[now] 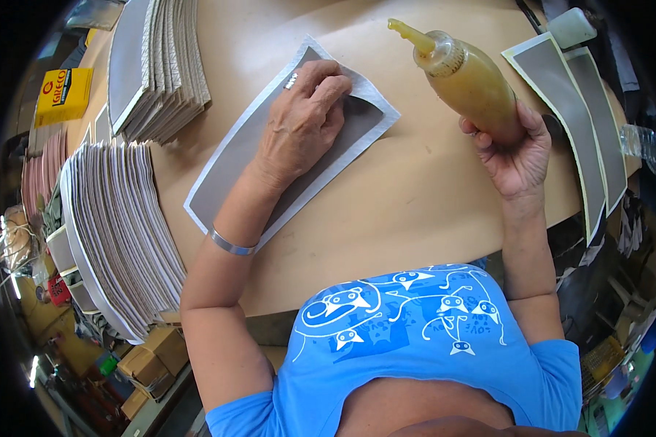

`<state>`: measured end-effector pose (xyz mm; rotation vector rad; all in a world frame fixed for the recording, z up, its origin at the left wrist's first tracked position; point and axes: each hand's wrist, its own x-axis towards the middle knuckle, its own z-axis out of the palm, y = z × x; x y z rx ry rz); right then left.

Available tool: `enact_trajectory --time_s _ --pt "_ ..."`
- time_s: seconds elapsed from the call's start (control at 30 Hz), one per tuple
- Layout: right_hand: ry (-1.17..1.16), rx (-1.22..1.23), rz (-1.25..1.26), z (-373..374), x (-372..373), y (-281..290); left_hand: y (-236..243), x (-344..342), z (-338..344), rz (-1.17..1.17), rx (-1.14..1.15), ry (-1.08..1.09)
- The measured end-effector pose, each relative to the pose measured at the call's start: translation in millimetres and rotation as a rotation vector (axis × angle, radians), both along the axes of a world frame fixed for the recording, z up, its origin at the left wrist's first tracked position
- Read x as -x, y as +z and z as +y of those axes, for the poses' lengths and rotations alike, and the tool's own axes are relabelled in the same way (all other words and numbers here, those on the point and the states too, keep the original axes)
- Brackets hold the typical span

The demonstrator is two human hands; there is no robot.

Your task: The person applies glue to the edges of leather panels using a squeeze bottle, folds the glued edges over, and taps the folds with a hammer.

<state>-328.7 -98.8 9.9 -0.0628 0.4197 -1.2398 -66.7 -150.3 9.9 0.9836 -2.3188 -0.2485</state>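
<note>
Hands (302,120) touch bottle (477,84) and grey panel (233,169); yellow box (64,102) bears lettering (67,86).

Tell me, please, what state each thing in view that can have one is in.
Squeeze bottle: tilted, nozzle fitted, gripped by the right hand.
Left hand: fingers curled, resting on the grey sheet.
Grey sheet: white-bordered, spread on the table.
Upper stack: piled, edges fanned.
Lower stack: fanned.
Grey panels at right: overlapping.
Yellow box: no opening visible.
</note>
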Motion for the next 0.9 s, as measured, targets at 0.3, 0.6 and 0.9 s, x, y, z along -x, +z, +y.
enact_trajectory --time_s 0.3,0.6,0.9 --pt "-0.055 0.021 0.117 1.2 -0.4 3.0 24.3 7.8 22.2 -0.168 -0.268 -0.275" --pt "-0.157 0.233 0.563 7.3 7.5 21.0 15.5 21.2 53.1 0.029 -0.347 0.129" --pt "-0.088 0.357 0.984 32.5 33.4 24.2 20.0 38.5 58.4 -0.125 -0.235 0.135"
